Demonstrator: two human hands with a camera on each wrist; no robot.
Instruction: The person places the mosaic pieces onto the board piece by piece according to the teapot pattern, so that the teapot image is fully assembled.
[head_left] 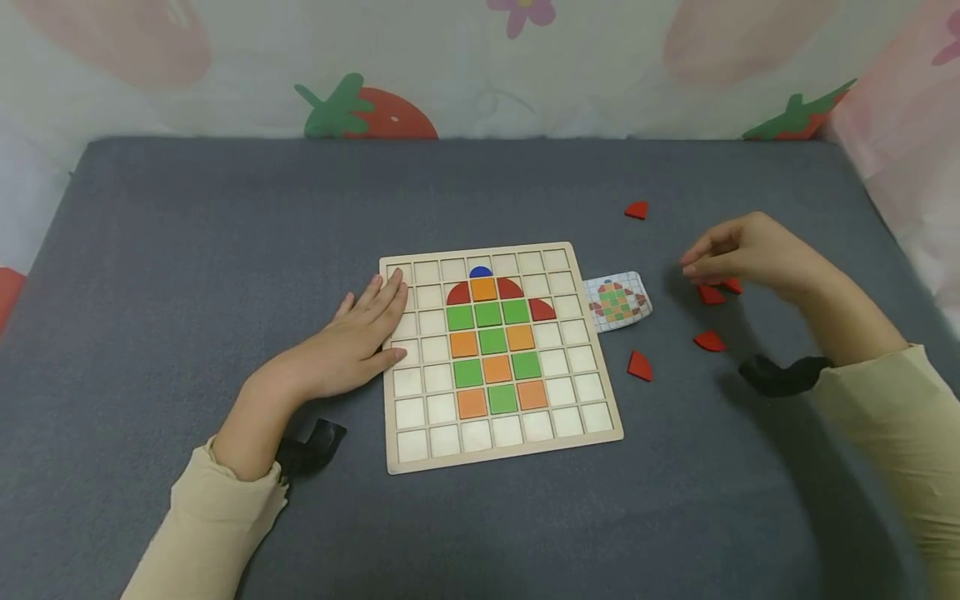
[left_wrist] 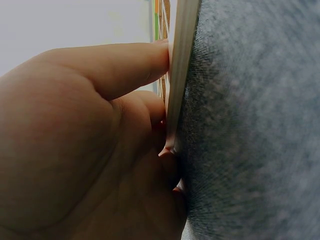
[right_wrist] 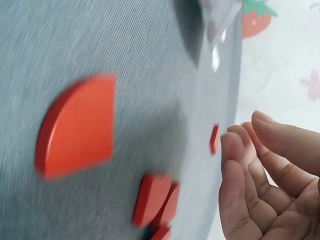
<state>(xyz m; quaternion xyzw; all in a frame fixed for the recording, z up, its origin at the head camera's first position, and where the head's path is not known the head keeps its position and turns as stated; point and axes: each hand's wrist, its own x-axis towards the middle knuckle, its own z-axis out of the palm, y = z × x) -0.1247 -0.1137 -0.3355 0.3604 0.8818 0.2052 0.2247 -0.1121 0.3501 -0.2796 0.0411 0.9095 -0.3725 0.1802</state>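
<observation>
A wooden grid board point(head_left: 504, 456) lies on the table, with green and orange squares, red quarter-circles and a blue half-round piece point(head_left: 481, 272) in its cells. My left hand point(head_left: 337, 354) rests on the board's left edge, fingers extended; the left wrist view shows the thumb point(left_wrist: 135, 65) against the rim. Above the table on the right hovers my right hand point(head_left: 757, 250), its fingers loosely bent, over some red quarter-circle pieces point(head_left: 711, 294). In the right wrist view a gap shows between thumb and fingers, and I see nothing held. One red quarter-circle point(right_wrist: 80, 130) looks large there.
A pattern card point(head_left: 621, 300) sticks out at the board's right edge. Loose red quarter-circles lie around it: one farther back point(head_left: 636, 210), one nearer point(head_left: 641, 367), one to the right point(head_left: 709, 341). A strawberry-print cloth point(head_left: 585, 75) hangs behind the grey tabletop point(head_left: 225, 217).
</observation>
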